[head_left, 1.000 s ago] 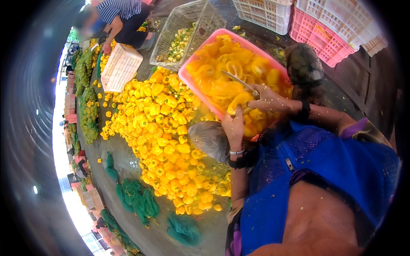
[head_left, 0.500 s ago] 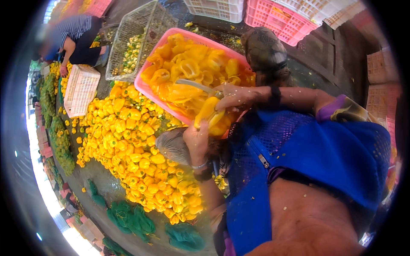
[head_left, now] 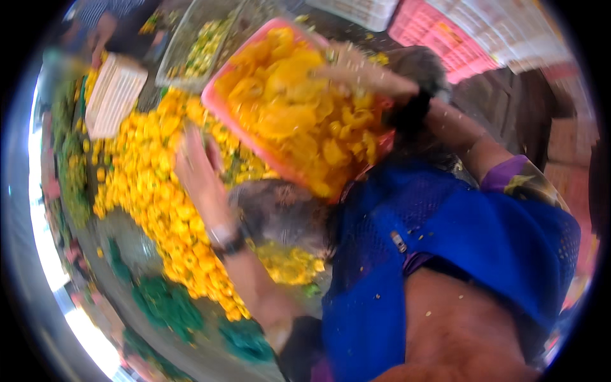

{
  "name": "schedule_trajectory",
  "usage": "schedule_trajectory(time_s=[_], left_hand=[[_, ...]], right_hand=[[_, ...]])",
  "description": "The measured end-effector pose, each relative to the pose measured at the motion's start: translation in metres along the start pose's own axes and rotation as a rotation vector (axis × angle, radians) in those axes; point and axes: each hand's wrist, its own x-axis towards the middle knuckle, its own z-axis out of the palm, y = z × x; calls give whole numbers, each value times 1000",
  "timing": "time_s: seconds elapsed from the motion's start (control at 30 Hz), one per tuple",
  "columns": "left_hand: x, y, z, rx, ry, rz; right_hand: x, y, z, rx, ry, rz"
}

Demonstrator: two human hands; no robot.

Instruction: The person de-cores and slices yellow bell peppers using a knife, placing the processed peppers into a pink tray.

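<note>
My left hand [head_left: 200,169] is stretched over a large pile of yellow bell peppers [head_left: 168,210], its thumb apart from its fingers and no pepper plainly in it. My right hand [head_left: 356,69] is above the far right side of a pink basket [head_left: 219,105]. Motion smears its fingers, and no knife can be made out there. Cut yellow pepper pieces [head_left: 299,108] fill the basket, which stands between my knees.
A grey crate [head_left: 184,54] with pale scraps stands beyond the basket, and a white crate [head_left: 118,95] at the far left near a crouching person [head_left: 111,28]. Pink crates [head_left: 439,38] are stacked far right. Green netting [head_left: 165,305] lies on the floor at left.
My left hand has moved left from the basket to the pile, and the pepper it held is gone from it. My right hand, which held a knife, has risen toward the basket's far edge.
</note>
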Motion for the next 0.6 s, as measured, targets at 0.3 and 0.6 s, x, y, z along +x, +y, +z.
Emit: schedule_trajectory(time_s=[0.3,0.6], left_hand=[[200,-69,-86,260,288,81],[-29,-413,-316,1177,339,-330]], right_hand=[[136,81,28,-916,1,-805],[82,41,61,-370,-121,158]])
